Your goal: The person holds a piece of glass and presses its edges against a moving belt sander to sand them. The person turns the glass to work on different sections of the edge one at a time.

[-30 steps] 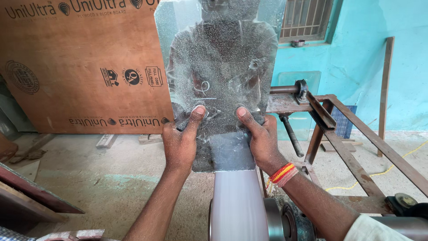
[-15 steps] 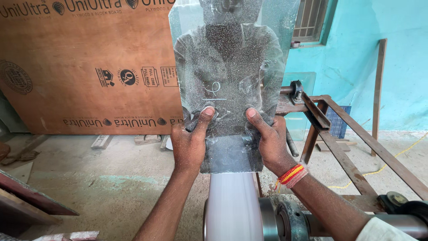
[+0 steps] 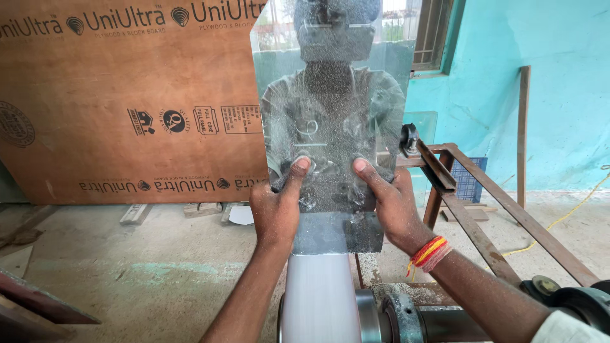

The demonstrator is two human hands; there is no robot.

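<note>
Glass sheet [image 3: 333, 121]: upright, speckled, its lower edge just above the white wheel [image 3: 321, 298].
Left hand [image 3: 276, 206]: fingers closed on the left lower edge of the glass sheet, thumb pressed flat on its front.
Right hand [image 3: 391, 200]: grips the right lower edge of the sheet in the same way; a red-yellow thread band [image 3: 429, 253] is on the wrist.
Plywood board [image 3: 127, 95]: behind the glass sheet, to the left.
Metal frame [image 3: 483, 209]: right of the sheet.

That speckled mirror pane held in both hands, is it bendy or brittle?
The mirror pane looks stiff: it stands flat, gripped only low down by the left hand and right hand. Probably brittle, being thin glass. Likely slippery where wet.
</note>
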